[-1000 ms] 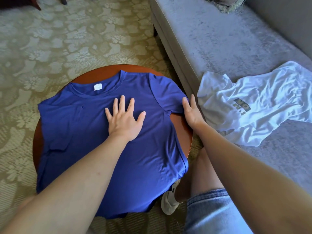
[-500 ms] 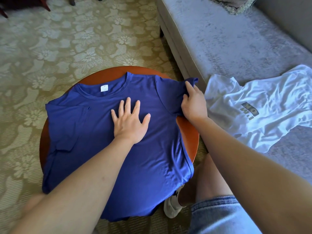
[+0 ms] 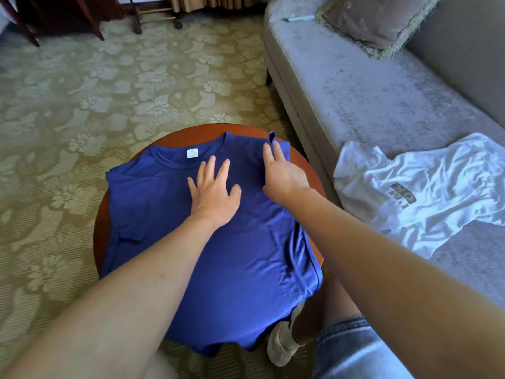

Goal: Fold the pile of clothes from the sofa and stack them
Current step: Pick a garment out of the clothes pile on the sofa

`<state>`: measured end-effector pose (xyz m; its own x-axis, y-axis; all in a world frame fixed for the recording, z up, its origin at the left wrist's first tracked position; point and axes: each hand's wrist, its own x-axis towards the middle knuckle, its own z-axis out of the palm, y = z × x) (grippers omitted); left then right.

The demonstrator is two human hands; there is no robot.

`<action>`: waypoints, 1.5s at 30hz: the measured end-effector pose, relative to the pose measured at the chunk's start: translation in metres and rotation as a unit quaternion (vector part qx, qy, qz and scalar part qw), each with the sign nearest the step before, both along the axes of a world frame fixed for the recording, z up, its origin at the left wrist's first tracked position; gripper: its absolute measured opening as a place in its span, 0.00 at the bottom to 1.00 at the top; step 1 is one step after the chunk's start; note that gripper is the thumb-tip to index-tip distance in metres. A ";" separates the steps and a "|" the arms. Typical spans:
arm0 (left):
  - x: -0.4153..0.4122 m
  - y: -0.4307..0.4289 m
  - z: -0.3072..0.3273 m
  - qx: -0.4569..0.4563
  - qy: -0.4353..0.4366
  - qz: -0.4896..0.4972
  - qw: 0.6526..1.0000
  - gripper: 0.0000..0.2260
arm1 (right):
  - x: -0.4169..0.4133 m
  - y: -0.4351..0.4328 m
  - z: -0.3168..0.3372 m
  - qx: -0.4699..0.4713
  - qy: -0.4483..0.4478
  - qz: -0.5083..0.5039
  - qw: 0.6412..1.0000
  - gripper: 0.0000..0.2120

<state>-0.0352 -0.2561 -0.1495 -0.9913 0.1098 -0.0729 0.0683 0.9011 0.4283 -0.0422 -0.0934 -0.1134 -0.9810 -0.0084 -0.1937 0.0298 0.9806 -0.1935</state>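
The right hand point(image 3: 284, 176) is pinching the sleeve point(image 3: 272, 138) of the blue shirt point(image 3: 246, 255) at its fingertips point(image 3: 278, 153), with a tab of cloth standing up just above them near the far right edge of the table point(image 3: 191, 134). The left hand point(image 3: 213, 190) is lying flat just beside it, fingers spread, pressing on the chest of the shirt. The shirt is lying across the round table, collar toward the far edge and hem hanging over the near edge. Judged step: the sleeve is being turned inward over the body. To do this well, the flat hand should be pinning the cloth along the intended fold line while the sleeve is being laid down flat and smoothed toward the right edge. A small white neck label point(image 3: 192, 153) is showing, but its writing is too small to read. A white shirt point(image 3: 437, 170) is lying crumpled on the sofa point(image 3: 355, 99). Its dark print point(image 3: 403, 194) is facing away, apparently "OK" beside a smaller line, and is not fully legible.
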 end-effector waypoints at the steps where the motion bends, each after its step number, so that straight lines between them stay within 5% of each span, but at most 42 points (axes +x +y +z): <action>1: 0.003 -0.011 0.003 -0.024 0.015 -0.002 1.000 0.27 | 0.003 -0.010 0.002 -0.017 -0.017 0.018 1.000 0.43; 7: 0.030 -0.085 -0.001 -0.152 -0.027 0.095 0.983 0.33 | 0.039 -0.038 -0.022 0.005 0.040 0.014 0.999 0.36; 14: 0.045 -0.108 -0.029 -0.172 -0.079 0.155 0.970 0.39 | 0.060 -0.035 -0.068 -0.004 -0.014 0.025 1.000 0.35; 26: -0.018 -0.105 -0.037 -0.166 -0.046 0.148 0.974 0.37 | 0.002 -0.015 -0.078 0.030 0.010 -0.007 0.999 0.34; 32: -0.038 -0.116 -0.021 -0.077 -0.121 0.108 0.984 0.32 | -0.019 -0.010 -0.063 -0.009 -0.069 -0.025 0.997 0.33; 35: -0.016 -0.128 -0.007 -0.056 -0.086 0.112 0.988 0.32 | -0.023 -0.006 -0.044 -0.040 -0.109 -0.040 0.992 0.30; 38: 0.034 -0.141 -0.004 -0.076 -0.015 0.159 0.984 0.32 | -0.007 -0.004 -0.032 -0.042 -0.040 -0.042 0.997 0.32; 42: 0.090 -0.158 -0.011 -0.050 -0.057 0.231 0.970 0.33 | 0.056 -0.001 -0.038 -0.119 0.091 -0.131 0.980 0.33; 45: 0.119 -0.159 -0.009 -0.034 -0.059 0.250 0.966 0.32 | 0.114 0.016 -0.047 -0.181 0.096 -0.218 0.954 0.34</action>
<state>0.0835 -0.4154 -0.1586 -0.9033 -0.3900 -0.1791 -0.4288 0.8352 0.3442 0.0717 -0.0773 -0.1602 -0.9235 0.3769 -0.0714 0.3497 0.7510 -0.5601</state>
